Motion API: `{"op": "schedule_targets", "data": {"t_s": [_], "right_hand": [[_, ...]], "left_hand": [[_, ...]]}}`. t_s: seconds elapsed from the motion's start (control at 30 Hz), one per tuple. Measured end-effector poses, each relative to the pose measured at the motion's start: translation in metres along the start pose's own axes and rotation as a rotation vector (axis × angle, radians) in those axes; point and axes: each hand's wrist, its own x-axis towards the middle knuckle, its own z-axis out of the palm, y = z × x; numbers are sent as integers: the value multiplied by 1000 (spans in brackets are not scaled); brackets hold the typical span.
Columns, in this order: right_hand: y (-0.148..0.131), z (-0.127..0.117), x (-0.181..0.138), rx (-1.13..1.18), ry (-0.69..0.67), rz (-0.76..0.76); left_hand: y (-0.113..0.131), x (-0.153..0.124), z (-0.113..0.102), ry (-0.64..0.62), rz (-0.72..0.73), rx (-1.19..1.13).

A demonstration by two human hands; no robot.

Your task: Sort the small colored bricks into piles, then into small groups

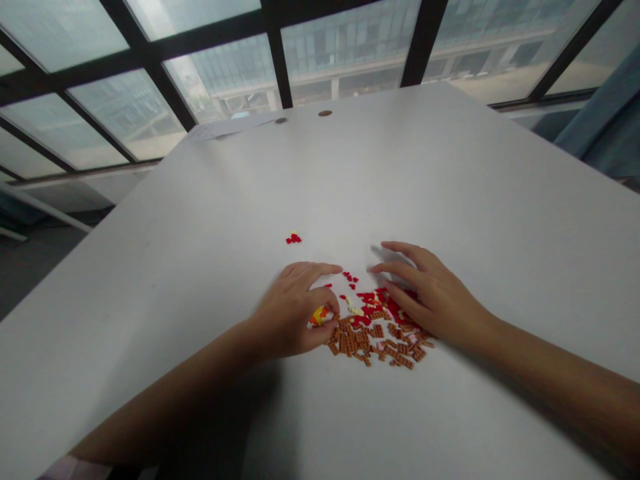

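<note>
Mostly, the small bricks (353,340) look brown and red, seemingly studded.

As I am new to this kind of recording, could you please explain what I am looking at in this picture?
There is no machine here: you see a person's bare left hand and right hand. The single picture comes from a camera worn on the head, looking forward and down.

On the white table lie many small brown pieces, with red pieces beside them and a small red cluster farther away. Yellow and orange pieces show within the curl of the left hand; whether it grips anything is unclear. The right hand, fingers spread, is over the red pieces' edge. Windows stand behind the table.
</note>
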Motion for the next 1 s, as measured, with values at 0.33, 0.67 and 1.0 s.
{"op": "schedule_targets", "data": {"t_s": [0.33,0.67,1.0], "right_hand": [[2,2,-1,-26,13,-26],[1,2,0,-3,15,-14],[1,1,0,-9,1,-13]], "left_hand": [[-26,1,-8,127,-77,151],[-70,-4,-10,206,-226,27],[-69,-2,-6,220,-371,68]]}}
